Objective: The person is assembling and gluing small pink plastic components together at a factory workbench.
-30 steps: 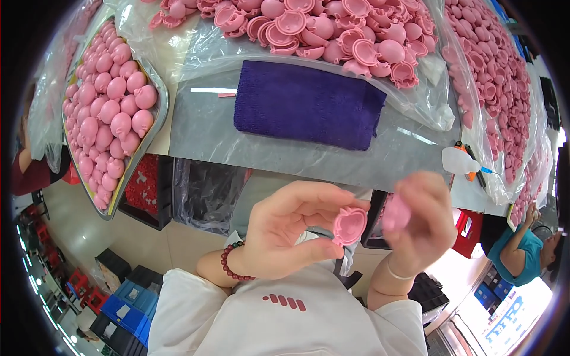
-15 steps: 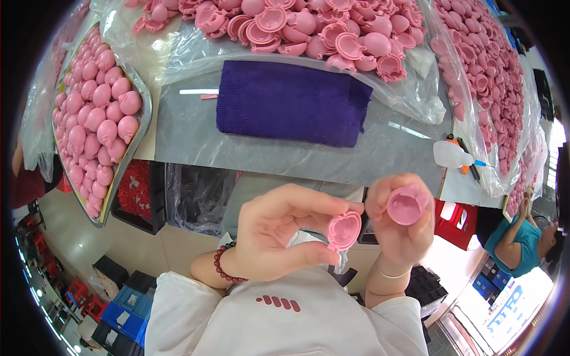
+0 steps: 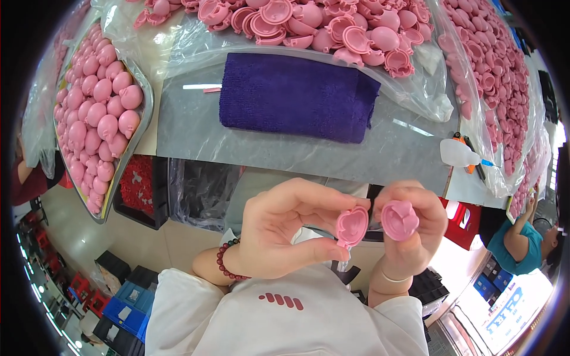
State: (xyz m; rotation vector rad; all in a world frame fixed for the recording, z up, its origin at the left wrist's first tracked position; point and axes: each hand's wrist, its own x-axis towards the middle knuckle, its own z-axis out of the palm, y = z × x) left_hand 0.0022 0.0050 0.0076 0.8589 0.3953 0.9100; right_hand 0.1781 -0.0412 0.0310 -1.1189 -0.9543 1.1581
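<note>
Between the thumb and fingertips of my left hand [image 3: 279, 234] is a pink plastic half shell [image 3: 352, 225], its hollow side showing and a small tab at its lower end. My right hand [image 3: 415, 252] pinches a second pink piece, a cup-like half shell [image 3: 399, 220] with a round opening and something folded or moulded inside. A small gap separates the two pieces, both held in front of the table's near edge. On the grey table [image 3: 196, 130] beyond them lies a folded purple towel [image 3: 297, 98].
Loose pink half shells [image 3: 309, 26] are heaped on clear plastic at the back, with more at the right. Closed pink balls [image 3: 98, 118] fill a tray at left. A white squeeze bottle [image 3: 458, 153] lies by orange-handled cutters [image 3: 472, 166]. Below the table sits a bin of red parts [image 3: 136, 187].
My right hand has come lower, and its half shell has turned and moved closer to the one in my left hand. The left hand has shifted slightly right, still holding its piece.
</note>
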